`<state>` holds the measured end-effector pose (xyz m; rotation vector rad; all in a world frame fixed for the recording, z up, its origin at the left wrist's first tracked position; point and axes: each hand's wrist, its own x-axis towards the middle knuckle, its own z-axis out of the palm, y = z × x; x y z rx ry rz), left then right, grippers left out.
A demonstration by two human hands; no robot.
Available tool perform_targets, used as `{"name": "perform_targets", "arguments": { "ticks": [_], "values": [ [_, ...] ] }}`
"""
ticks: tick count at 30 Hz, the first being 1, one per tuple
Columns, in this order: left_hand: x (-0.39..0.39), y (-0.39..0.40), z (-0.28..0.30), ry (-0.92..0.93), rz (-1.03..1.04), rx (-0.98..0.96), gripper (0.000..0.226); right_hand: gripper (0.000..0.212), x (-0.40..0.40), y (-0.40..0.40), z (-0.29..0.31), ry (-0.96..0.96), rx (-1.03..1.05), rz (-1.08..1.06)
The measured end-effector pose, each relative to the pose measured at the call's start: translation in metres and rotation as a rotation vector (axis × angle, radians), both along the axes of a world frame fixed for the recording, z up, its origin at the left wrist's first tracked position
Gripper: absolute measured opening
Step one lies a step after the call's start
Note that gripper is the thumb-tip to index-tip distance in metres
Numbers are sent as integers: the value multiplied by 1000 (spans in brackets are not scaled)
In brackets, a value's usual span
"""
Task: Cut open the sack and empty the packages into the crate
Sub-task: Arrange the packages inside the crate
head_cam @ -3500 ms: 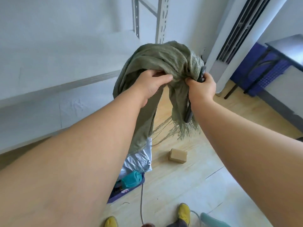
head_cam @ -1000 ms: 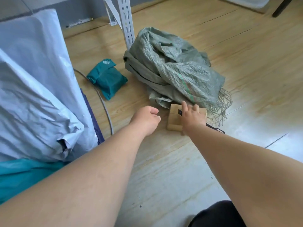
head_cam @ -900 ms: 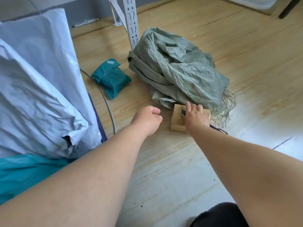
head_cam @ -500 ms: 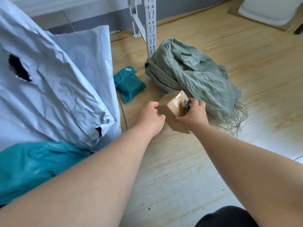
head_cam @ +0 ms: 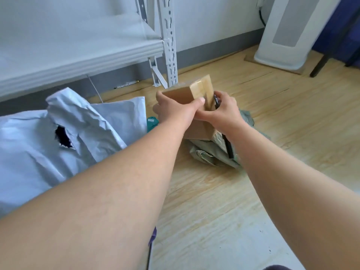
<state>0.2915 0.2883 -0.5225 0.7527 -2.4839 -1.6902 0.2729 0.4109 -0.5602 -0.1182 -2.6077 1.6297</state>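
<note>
Not much we can actually read here. There's a small white printed mark on the teal package (head_cam: 152, 121) peeking out behind the left forearm, but it's too tiny and blurry for us to make out. Same for a pale mark on the black tool (head_cam: 216, 98).

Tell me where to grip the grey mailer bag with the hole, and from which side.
Grip the grey mailer bag at its crumpled upper peak, coming from above. That raised fold gives fingers bunched material to pinch, and it keeps the grip clear of the torn hole lower down. Its lower part is hidden by the arm.
</note>
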Motion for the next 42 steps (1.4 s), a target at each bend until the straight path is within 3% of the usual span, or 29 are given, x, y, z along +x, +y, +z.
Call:
{"name": "perform_targets", "arguments": {
  "ticks": [4, 8, 11, 13, 14, 17, 19, 24, 30, 33, 36, 39, 40, 42],
  "values": [
    [4, -10, 43, 168, 66, -102, 113, 80, -11, -17, 45, -8, -58, 102],
    [41, -6, 56, 385, 67, -188, 75, 44, -14, -35, 65, -126, -51, 253],
    [61, -29, 61, 537, -14, -540, 50, 37, -11, -54, 70, -294, -78, 344],
    [60, -59, 65, 431, -78, -875, 54, 56, -10, -73, 68, -354, -111, 340],
    [58, -74, 66, 278, -121, -990, 60, 69, -11, -82, 65, -378, -128, 328],
    [61, -105, 70, -202, -267, -1120, 80, 98, -10, -106, 61, -465, -164, 335],
    [66, -122, 68, -315, -322, -1185, 79, 96, -9, -119, 60, -492, -175, 332],
    [76, -173, 54, -308, -335, -1268, 48, 91, -3, -141, 67, -449, -134, 285],
    [80, -224, 29, -306, -322, -1279, 37, 76, 8, -154, 93, -342, -56, 269],
    [80, -240, 26, -117, -307, -1235, 32, 74, 12, -149, 113, -266, 56, 196],
    [81, -257, 36, 179, -297, -1271, 51, 72, 21, -151, 132, -204, 144, 136],
    [83, -268, 48, 329, -98, -1380, 50, 66, 30, -168, 150, -178, 162, 155],
    [84, -271, 51, 294, -3, -1370, 48, 64, 31, -176, 156, -155, 157, 174],
    [86, -278, 57, 58, 107, -1292, 38, 67, 33, -195, 166, -87, 122, 217]
  ]
}}
